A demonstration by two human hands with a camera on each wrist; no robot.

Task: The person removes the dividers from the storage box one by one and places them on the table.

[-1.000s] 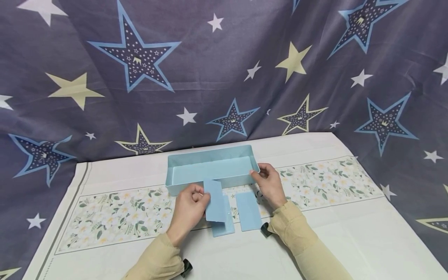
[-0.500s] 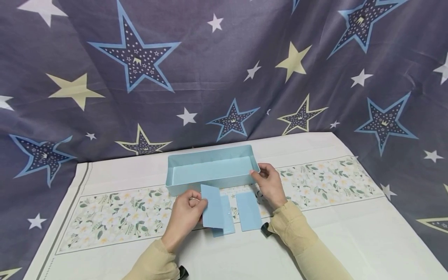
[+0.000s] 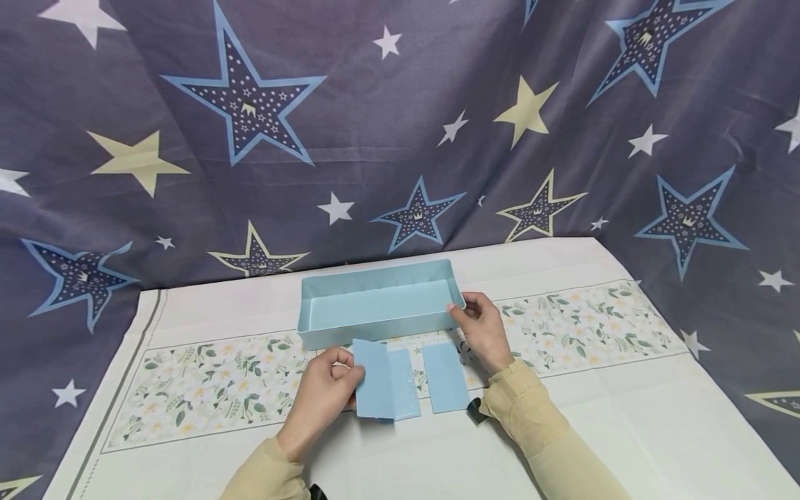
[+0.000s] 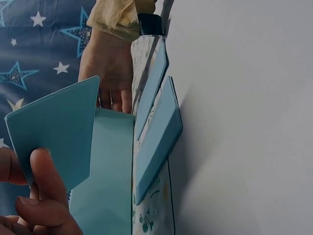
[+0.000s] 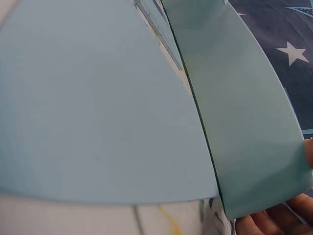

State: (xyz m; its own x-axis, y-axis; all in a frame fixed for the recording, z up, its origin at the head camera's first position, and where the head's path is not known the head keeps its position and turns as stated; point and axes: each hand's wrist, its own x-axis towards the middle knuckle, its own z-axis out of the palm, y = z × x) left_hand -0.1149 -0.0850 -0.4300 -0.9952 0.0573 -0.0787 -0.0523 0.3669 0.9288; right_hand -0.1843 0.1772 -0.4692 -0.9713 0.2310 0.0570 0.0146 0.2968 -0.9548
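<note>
My left hand pinches a flat blue panel by its left edge, thumb on the near face, and holds it up over the table. Behind it and partly hidden, a second blue panel lies on the cloth; a third panel lies to its right. With thumb and fingers my right hand grips the right front corner of a long open blue box. In the left wrist view the raised panel stands apart from the two lying ones. The right wrist view shows the box's outer wall close up.
A white tablecloth with a flowered band covers the table. A dark star-patterned curtain hangs right behind the table's back edge and along its sides.
My left hand has drawn the held panel away from the box, toward me and slightly left, and lowered it. The right hand and the box stay in place.
</note>
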